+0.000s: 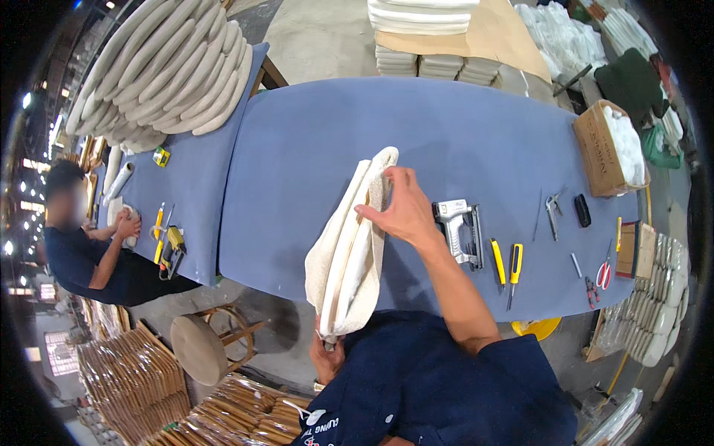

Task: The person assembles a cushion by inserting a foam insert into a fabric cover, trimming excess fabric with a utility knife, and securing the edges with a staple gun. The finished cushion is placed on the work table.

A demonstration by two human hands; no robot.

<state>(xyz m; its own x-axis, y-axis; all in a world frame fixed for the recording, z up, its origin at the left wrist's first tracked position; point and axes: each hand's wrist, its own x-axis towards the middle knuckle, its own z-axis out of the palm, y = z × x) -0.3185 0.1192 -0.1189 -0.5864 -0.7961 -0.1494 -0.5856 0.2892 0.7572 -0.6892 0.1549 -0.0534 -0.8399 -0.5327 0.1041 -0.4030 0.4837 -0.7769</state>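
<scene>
Head view, right grip [405, 208] pinching cream cushion [335, 249], left grip [327, 363] clasping its end, staple gun [452, 210], yellow screwdriver [516, 262] rightward.

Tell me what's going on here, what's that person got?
A person is holding a cream padded piece up on a slant, near the front edge of a blue table. Their right hand holds its upper part; their left hand is at the bottom end, too hidden to see its grip. A silver staple gun and two yellow-handled tools lie on the table to the right. Over on the left, a co-worker handles something pale.
</scene>
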